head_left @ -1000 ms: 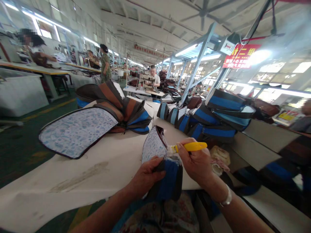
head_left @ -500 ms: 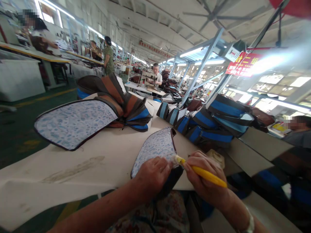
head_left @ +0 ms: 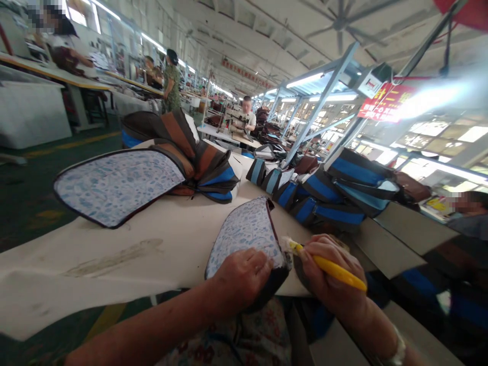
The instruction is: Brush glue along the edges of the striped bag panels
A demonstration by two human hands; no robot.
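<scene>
A blue-and-white patterned fabric piece with dark edging lies on the white worktable in front of me. My left hand is closed on its near right edge, by a dark folded side. A yellow-handled brush is gripped in my right hand, its pale, matted tip just right of the fabric's edge. Whether tip and edge touch is hard to tell. Another patterned piece lies farther left, against a pile of brown, grey and blue pieces.
Striped blue and grey pieces are heaped along the right side, near cardboard flaps. A blue metal frame rises behind them. Co-workers are at tables farther off; one person is at a sewing machine. A white bin stands left.
My right hand and the brush have moved slightly right, so the tip has come away from my left fingers. My left hand keeps its hold on the fabric. The view has shifted a little.
</scene>
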